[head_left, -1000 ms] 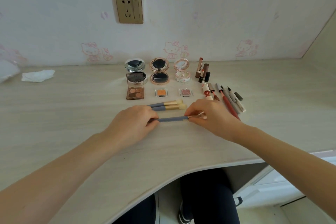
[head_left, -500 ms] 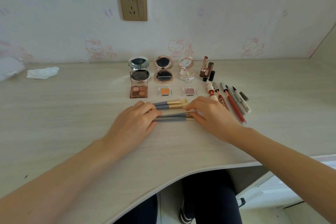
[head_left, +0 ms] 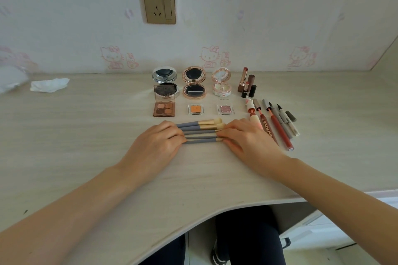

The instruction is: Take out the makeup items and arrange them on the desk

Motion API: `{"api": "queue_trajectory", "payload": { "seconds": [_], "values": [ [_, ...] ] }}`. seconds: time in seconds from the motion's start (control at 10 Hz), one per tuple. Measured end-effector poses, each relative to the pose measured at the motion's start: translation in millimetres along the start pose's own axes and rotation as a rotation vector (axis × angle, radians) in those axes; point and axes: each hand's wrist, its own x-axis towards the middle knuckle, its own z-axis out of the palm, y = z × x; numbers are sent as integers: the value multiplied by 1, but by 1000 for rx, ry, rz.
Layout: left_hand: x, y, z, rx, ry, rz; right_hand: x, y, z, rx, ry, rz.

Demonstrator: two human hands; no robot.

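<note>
Five grey-handled makeup brushes (head_left: pixel 200 132) lay stacked at twelve o'clock, left hand (head_left: pixel 156 148) and right hand (head_left: pixel 249 141) flat, fingers pressing their ends.

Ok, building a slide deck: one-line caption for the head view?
Both hands, left hand and right hand, square up a row of grey-handled brushes on the desk.

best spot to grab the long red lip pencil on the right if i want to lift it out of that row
Pinch the red lip pencil near its clear near end, coming from above and from the desk's front edge. That end juts out past the shorter grey pens beside it, so fingers fit either side there; farther up, its neighbours lie too close. The right hand is nearest.
</note>
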Motion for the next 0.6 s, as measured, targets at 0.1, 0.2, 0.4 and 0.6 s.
{"api": "queue_trajectory", "payload": {
  "seconds": [0.1, 0.2, 0.4, 0.6],
  "values": [
    [-2, -3, 0, -6, 5, -14, 1, -1, 2, -9, 3, 10],
    [-3, -4, 0, -5, 17, -17, 1, 1, 3, 1, 10, 10],
    [-4, -4, 0, -9, 17, -59, -7, 3, 0, 17, 79, 13],
    [-11, 5, -6, -7, 32, -118, -23, 4, -13, -17, 165, 20]
  ]
}}
